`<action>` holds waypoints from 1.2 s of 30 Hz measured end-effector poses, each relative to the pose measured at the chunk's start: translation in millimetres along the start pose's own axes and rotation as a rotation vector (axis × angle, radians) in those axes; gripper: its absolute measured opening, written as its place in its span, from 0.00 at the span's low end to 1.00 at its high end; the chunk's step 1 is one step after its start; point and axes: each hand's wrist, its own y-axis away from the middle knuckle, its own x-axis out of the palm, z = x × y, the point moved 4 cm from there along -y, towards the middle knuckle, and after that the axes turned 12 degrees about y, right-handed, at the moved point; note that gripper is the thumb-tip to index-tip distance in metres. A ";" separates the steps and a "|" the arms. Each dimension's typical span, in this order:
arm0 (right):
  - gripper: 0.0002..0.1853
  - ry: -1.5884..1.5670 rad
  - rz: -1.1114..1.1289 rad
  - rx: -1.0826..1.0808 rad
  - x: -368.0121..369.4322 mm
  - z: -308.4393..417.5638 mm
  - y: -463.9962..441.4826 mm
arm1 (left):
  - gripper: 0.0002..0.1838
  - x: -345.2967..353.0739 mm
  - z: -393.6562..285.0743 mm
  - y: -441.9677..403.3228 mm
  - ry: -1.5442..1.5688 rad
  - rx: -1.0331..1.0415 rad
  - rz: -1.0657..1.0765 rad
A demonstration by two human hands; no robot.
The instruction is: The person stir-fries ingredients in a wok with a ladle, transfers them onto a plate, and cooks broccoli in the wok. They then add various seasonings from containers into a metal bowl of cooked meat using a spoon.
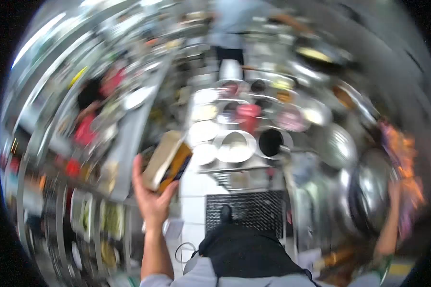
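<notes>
My left hand (153, 198) is raised on the left, thumb and fingers around the lower end of a carton (166, 161). The carton has a plain brown-beige side and a yellow-orange and dark side; it tilts to the right. On the far right, my right hand (394, 190) reaches to the rim of a large metal wok (372, 184). Its fingers are smeared by motion, so what they grip, if anything, is not clear. Orange and purple flames (402, 158) rise along the wok's right side, close to that hand.
Bowls and pots of ingredients, among them a white bowl (234, 146) and a red container (249, 117), cover the counter ahead. A perforated dark mat (246, 210) lies on the floor. Metal shelving (124, 158) runs along the left. Another person (234, 24) stands at the far end.
</notes>
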 end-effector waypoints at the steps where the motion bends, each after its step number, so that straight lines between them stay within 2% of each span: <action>1: 0.18 -0.079 0.084 0.076 18.5 -10.8 -4.6 | 0.54 -19.5 4.1 -6.3 0.114 -0.096 -0.080; 2: 0.20 -0.153 0.163 0.159 38.6 -22.0 -10.2 | 0.52 -46.4 17.6 -11.9 0.127 -0.152 -0.174; 3: 0.22 -0.219 0.235 0.247 54.8 -29.9 -16.7 | 0.51 -74.9 24.6 -23.2 0.073 -0.106 -0.256; 4: 0.20 -0.195 0.248 0.374 38.1 -23.3 -10.4 | 0.51 -99.9 28.7 -35.3 0.037 -0.059 -0.315; 5: 0.20 -0.275 0.230 0.399 9.5 -8.4 -7.2 | 0.50 -125.5 28.1 -53.7 -0.032 -0.026 -0.375; 6: 0.25 -0.296 0.442 0.311 68.4 -51.7 -20.0 | 0.49 -148.8 27.0 -73.9 -0.095 0.003 -0.422; 7: 0.25 -0.322 0.273 0.405 4.9 -37.1 -7.4 | 0.47 -177.9 33.3 -96.3 -0.116 -0.036 -0.480; 8: 0.24 -0.361 0.168 0.433 -55.8 -19.1 -8.6 | 0.45 -204.1 36.2 -121.8 -0.215 0.135 -0.517; 9: 0.24 -0.411 0.084 0.446 -122.6 5.7 -13.1 | 0.42 -232.0 35.0 -146.7 -0.562 0.192 -0.571; 10: 0.24 -0.466 0.012 0.450 -181.5 30.2 -16.3 | 0.42 -263.4 46.4 -175.4 -0.572 0.274 -0.611; 13: 0.23 -0.613 -0.141 0.424 -341.2 111.1 -18.1 | 0.44 -343.6 70.3 -261.6 -0.744 0.373 -0.796; 14: 0.22 -0.651 -0.167 0.415 -379.8 141.3 -16.7 | 0.45 -366.3 78.8 -289.3 -0.789 0.316 -0.830; 16: 0.22 -0.671 -0.184 0.376 -437.6 198.8 -15.6 | 0.46 -415.9 106.3 -345.2 -0.916 0.354 -0.921; 17: 0.21 -0.541 -0.234 0.327 -449.6 216.6 -9.4 | 0.47 -435.3 119.4 -368.8 -0.970 0.263 -0.950; 20: 0.22 -0.607 -0.123 0.316 -528.7 322.6 2.6 | 0.52 -476.4 146.5 -421.7 -0.989 -0.087 -0.936; 21: 0.22 -0.679 -0.056 0.376 -532.7 341.1 5.7 | 0.54 -481.4 153.7 -435.8 -0.971 -0.217 -0.906; 24: 0.21 -0.698 -0.060 0.246 -528.8 371.0 15.9 | 0.58 -488.2 159.1 -465.6 -1.049 -0.358 -0.837; 26: 0.20 -0.779 -0.023 0.209 -576.4 429.6 13.4 | 0.53 -478.2 162.3 -462.4 -1.256 -0.018 -0.924; 28: 0.19 -0.896 0.027 0.231 -588.0 456.4 9.1 | 0.48 -449.3 163.3 -442.6 -1.437 0.338 -0.990; 29: 0.18 -1.058 0.094 0.267 -579.6 461.8 7.2 | 0.35 -416.0 150.2 -420.6 -1.249 0.633 -0.862; 31: 0.19 -1.180 -0.030 0.284 -527.1 476.5 -0.5 | 0.24 -375.2 181.9 -395.5 -0.973 0.774 -0.616; 32: 0.19 -1.231 -0.084 0.298 -504.7 477.7 -6.0 | 0.16 -354.5 204.0 -388.5 -0.744 0.612 -0.511; 33: 0.21 -1.173 0.073 0.201 -491.7 481.7 -16.2 | 0.14 -352.8 254.4 -391.9 -0.646 0.457 -0.413; 36: 0.21 -1.173 0.124 0.149 -486.3 537.6 -31.8 | 0.15 -327.9 379.3 -410.4 -0.339 0.013 -0.299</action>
